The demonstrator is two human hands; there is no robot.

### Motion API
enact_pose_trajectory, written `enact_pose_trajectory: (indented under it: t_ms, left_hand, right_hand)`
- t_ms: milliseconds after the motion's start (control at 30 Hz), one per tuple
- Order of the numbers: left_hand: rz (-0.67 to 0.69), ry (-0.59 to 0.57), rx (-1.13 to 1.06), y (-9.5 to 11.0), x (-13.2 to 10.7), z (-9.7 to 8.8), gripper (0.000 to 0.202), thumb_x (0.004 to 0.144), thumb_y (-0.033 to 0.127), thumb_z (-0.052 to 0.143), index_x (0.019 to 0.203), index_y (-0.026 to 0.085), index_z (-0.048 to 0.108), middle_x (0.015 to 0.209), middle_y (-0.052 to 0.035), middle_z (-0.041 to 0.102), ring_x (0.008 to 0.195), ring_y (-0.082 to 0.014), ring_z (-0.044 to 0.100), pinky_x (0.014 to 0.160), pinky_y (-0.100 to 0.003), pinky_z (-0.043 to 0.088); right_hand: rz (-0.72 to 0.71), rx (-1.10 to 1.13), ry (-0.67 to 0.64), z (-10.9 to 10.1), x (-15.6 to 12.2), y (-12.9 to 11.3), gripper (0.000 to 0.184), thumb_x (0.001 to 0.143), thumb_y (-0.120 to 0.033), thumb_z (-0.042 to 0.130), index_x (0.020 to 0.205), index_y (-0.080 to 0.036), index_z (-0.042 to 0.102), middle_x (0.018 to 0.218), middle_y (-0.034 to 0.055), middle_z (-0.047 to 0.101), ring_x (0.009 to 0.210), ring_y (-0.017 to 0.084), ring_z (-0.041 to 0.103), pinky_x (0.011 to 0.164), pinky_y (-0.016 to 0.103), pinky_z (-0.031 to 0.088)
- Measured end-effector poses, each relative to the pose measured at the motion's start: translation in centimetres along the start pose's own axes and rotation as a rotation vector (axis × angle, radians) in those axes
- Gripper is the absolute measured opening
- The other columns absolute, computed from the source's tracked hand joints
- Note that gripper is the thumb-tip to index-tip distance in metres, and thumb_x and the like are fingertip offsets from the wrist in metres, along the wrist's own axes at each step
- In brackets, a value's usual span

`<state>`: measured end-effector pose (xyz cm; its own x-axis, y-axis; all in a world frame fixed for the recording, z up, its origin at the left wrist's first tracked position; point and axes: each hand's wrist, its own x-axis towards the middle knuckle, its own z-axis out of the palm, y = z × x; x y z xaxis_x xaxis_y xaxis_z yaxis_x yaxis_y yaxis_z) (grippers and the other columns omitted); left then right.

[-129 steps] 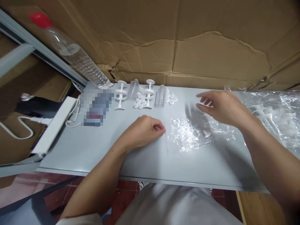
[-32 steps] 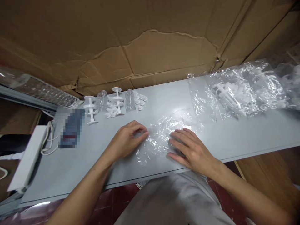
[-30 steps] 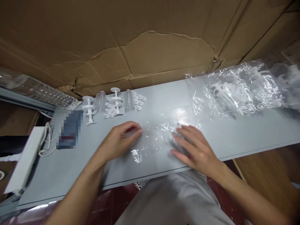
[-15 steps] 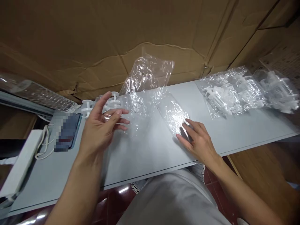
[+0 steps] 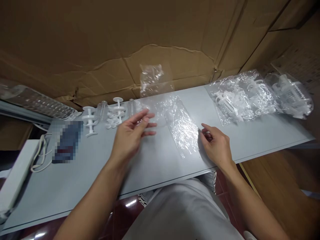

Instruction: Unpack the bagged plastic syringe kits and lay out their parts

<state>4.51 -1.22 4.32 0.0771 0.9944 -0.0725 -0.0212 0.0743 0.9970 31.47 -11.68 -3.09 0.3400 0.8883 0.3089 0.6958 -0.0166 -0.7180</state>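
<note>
The plastic bag [image 5: 183,130] lies flat, its length running away between the hands, nearer the unclenched right hand [image 5: 217,146]; the left hand [image 5: 131,135] is spread, its grip unclear.

Grey table [image 5: 100,166] before me: flat clear bag [image 5: 183,128] at centre; plungers [image 5: 89,120], bottles [image 5: 100,111] and caps [image 5: 111,121] far left, near a phone [image 5: 65,141]; filled bags [image 5: 240,98] far right.

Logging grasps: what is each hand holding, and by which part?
Left hand: fingers seem to pinch a crumpled clear plastic bag by its near edge. Right hand: fingertips at the right edge of the flat clear plastic bag; no clear grip.
</note>
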Motion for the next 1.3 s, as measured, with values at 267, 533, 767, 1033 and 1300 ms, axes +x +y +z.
enact_pose_trajectory:
  t_ms: [267,533,767,1033,1300]
  left_hand:
    - [-0.282,-0.236,0.168,-2.2,-3.8,2.6,0.065,0.087,0.052,0.082,0.14,0.016,0.07,0.114,-0.0127,0.08,0.081,-0.0189,0.075,0.072,-0.035,0.066]
    - [-0.291,-0.298,0.215,-3.6,-5.9,3.6,0.078,0.097,0.056,0.069,0.162,0.018,0.047,0.136,-0.0152,0.071,0.079,-0.0158,0.071,0.082,-0.04,0.063]
    - [-0.389,-0.562,0.297,-2.4,-6.5,2.5,0.095,0.097,0.055,0.068,0.172,0.022,0.021,0.104,-0.0067,0.076,0.074,-0.017,0.066,0.074,-0.036,0.057]
    - [-0.446,-0.146,0.124,-1.2,-3.8,1.6,0.098,0.091,0.045,0.081,0.169,0.02,0.026,0.147,-0.0181,0.064,0.104,-0.0235,0.074,0.093,-0.039,0.06]
    - [-0.463,-0.222,-0.052,-3.0,1.3,6.0,0.035,0.083,0.018,0.084,0.112,0.012,0.066,0.087,-0.0053,0.074,0.077,-0.0139,0.07,0.071,-0.025,0.053]
  right_hand:
    - [0.25,0.392,0.012,0.6,-1.2,-0.2,0.038,0.093,-0.043,0.073,0.126,-0.022,0.075,0.115,0.0091,0.074,0.081,0.018,0.074,0.08,0.04,0.063]
    - [0.477,0.549,-0.058,-0.2,-0.9,-2.0,0.05,0.089,-0.057,0.076,0.121,-0.019,0.075,0.109,0.0105,0.077,0.083,0.02,0.076,0.083,0.039,0.064]
    - [0.459,0.573,-0.085,0.0,-0.8,-1.8,0.052,0.074,-0.04,0.09,0.119,-0.02,0.076,0.106,0.007,0.075,0.076,0.012,0.067,0.076,0.032,0.062]
    - [0.468,0.668,0.031,-0.8,-1.7,-2.4,0.038,0.075,-0.035,0.091,0.109,-0.023,0.079,0.096,0.0034,0.074,0.083,0.013,0.07,0.082,0.03,0.063]
    - [0.409,0.647,0.034,-1.7,-1.7,-1.9,0.038,0.079,-0.037,0.089,0.113,-0.025,0.078,0.095,0.0019,0.072,0.078,0.012,0.07,0.075,0.028,0.063]
